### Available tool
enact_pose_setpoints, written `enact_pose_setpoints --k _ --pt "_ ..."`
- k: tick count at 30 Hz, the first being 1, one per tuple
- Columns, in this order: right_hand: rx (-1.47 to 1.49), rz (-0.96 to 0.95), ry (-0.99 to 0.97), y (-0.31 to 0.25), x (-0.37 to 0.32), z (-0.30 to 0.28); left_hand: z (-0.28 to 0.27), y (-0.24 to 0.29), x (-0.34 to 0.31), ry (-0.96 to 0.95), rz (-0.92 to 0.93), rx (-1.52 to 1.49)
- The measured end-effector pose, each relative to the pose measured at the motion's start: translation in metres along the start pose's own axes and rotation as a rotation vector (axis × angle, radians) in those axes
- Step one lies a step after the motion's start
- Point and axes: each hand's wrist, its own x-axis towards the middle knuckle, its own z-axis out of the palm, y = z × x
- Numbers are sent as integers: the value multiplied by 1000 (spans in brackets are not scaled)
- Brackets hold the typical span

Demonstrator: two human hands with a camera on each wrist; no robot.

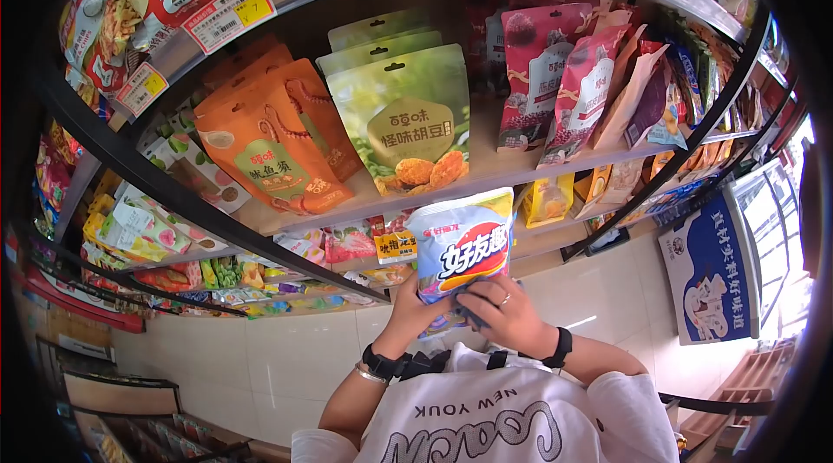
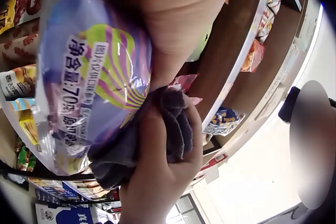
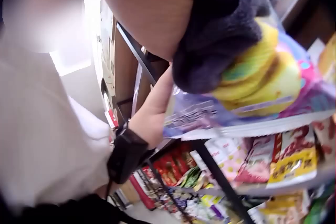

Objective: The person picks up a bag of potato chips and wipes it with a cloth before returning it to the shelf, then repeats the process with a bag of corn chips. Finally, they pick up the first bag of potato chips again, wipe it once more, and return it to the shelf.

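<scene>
A purple and white bag of potato chips (image 1: 464, 242) stands upright in front of the shelves, its printed face toward them. My left hand (image 1: 413, 314) grips its lower side; the purple back of the bag (image 2: 92, 77) fills much of the left wrist view. My right hand (image 1: 512, 317), with a ring on one finger, holds a bunched dark grey cloth (image 3: 220, 40) against the lower part of the bag. Folds of the cloth stick out between the right fingers (image 2: 192, 124) in the left wrist view.
Close ahead, a shelf edge (image 1: 512, 178) carries green pouches (image 1: 403, 116), orange pouches (image 1: 269, 151) and dark pink pouches (image 1: 542, 72). Black metal bars (image 1: 217, 194) slant across the shelf fronts. Lower shelves hold more packets. A blue and white display stand (image 1: 707, 276) is at the right on the tiled floor.
</scene>
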Motion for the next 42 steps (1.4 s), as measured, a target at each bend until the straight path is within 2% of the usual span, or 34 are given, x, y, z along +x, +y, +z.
enact_pose_setpoints --k 3,4,8,13,15,19,24,30,37,42 --pt "-32 152 130 14 -3 -2 1 19 -8 68 -193 -170" --pt "-51 216 186 16 -1 -3 3 17 -8 88 -117 -266" --pt "31 2 15 -9 -6 4 9 1 -3 133 -34 -307" --pt "11 -38 7 -8 -3 6 13 0 -5 205 -69 -422" --pt "-27 -53 11 1 -4 -1 9 1 -6 178 -68 -414" --pt "-39 30 67 9 -8 -4 6 9 -8 186 -73 -457" --pt "0 -235 -59 -21 -6 8 18 12 0 200 -50 -429" --pt "-9 -273 -79 7 -6 -4 11 23 -3 214 -62 -445" --pt "12 -396 -143 -17 -1 13 23 19 1 183 -79 -414" --pt "-24 -379 -92 3 -7 5 13 24 0 196 -71 -447"
